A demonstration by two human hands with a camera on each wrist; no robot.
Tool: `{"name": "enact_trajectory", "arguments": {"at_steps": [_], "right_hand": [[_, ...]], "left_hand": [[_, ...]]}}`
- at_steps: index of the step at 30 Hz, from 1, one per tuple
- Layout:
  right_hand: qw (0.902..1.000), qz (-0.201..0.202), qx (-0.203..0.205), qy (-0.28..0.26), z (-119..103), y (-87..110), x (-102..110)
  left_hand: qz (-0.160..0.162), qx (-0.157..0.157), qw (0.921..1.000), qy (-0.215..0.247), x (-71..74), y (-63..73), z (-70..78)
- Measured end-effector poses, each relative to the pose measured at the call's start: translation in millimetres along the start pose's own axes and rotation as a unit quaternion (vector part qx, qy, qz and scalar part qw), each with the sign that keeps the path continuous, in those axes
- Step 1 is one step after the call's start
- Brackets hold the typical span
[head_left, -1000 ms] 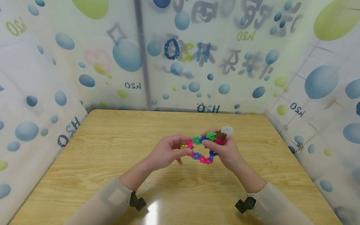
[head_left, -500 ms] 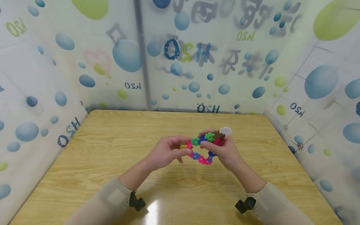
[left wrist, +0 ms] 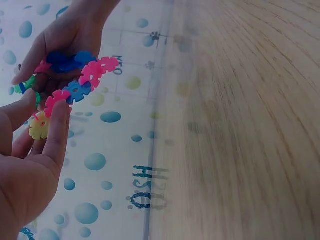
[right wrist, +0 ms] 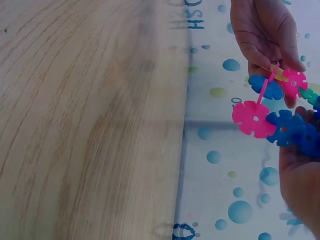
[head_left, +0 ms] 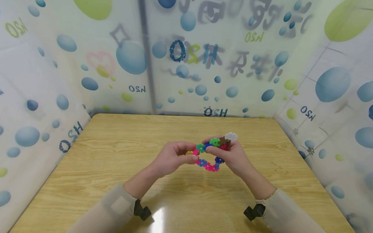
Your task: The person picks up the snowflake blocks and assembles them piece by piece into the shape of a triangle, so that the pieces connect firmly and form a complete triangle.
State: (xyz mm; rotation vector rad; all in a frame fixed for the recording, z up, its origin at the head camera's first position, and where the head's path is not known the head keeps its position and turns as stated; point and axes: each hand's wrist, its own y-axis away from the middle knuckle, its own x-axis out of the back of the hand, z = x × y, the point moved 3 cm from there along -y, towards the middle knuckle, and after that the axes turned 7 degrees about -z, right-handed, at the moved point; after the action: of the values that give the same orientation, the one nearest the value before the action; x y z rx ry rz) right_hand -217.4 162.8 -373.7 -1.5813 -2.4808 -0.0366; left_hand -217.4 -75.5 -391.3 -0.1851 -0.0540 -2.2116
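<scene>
A ring of linked plastic snowflake discs (head_left: 210, 166) in pink, blue, green, yellow, brown and white is held up over the table between both hands. My left hand (head_left: 170, 159) pinches its left end, thumb and fingers on the pink discs beside a yellow disc (left wrist: 39, 126). At the other end my right hand (head_left: 234, 157) grips the chain, its thumb over a dark blue disc beside a green disc (head_left: 215, 142). A white disc (head_left: 231, 137) sticks out above the right hand, next to a brown one. Blue discs (right wrist: 285, 127) lie against the right fingers; the palm hides some discs.
The wooden table (head_left: 122, 136) spreads beneath both hands. Walls of printed cloth (head_left: 186, 84) with blue and green dots stand behind it and on both sides. Each wrist carries a small black camera (head_left: 141, 209) on its strap.
The upper part of the disc ring, with the white and green discs, has shifted slightly left and down. The right fingers have moved a little with it; the left hand stays nearly still.
</scene>
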Motion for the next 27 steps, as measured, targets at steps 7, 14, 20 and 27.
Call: {"name": "enact_trajectory", "arguments": {"at_steps": [7, 14, 20, 27], "right_hand": [[0.9988, -0.024, -0.036, -0.023, 3, -4.8, 0], [0.999, -0.025, -0.034, -0.011, 5, -3.6, 6], [0.9991, 0.021, -0.003, -0.038, 9, 2.2, 17], [0.9995, 0.031, 0.001, -0.006, 15, 4.7, 22]], "left_hand": [[-0.012, 0.004, 0.999, 0.043, 1.3, 1.1, -5.4], [0.0, 0.01, 0.9974, 0.072, 5.2, 2.5, -7.3], [0.031, -0.001, 0.993, 0.114, 7.7, 2.0, -6.8], [0.057, 0.008, 0.9886, 0.139, 11.6, 0.2, -11.3]]}}
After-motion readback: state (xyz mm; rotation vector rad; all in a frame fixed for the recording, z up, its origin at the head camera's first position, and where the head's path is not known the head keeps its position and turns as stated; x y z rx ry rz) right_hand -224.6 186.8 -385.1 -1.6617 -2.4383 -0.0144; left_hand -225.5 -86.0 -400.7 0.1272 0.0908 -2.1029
